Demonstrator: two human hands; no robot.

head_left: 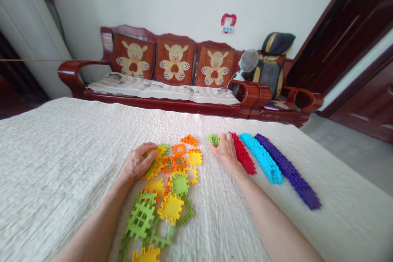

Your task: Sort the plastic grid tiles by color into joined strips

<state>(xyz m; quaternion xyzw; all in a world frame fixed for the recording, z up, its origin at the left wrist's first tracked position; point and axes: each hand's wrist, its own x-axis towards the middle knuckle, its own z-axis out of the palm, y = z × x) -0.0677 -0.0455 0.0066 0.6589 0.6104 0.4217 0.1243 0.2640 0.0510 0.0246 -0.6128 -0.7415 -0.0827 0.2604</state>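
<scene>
Green plastic, a small notched piece (212, 139), lies in the head view at the right hand (226, 151), whose thumb and fingers bend around its near edge; whether they pinch it or merely touch it, I cannot tell. Just beside that hand runs a red row (245, 156) of linked pieces, then a light-blue row (263, 159) and a purple row (287, 170), all on a pale textured cover (82, 139). The left hand (139, 160) curls over yellow pieces (153, 168) at the edge of a loose spread of yellow, orange and green ones; its grip is partly hidden, so I cannot tell whether it is closed on any. The step in hand looks like sorting by colour, with green being placed left of red. A next move would seem to call for picking another green square (179, 185) from the spread and aligning it with the first.
</scene>
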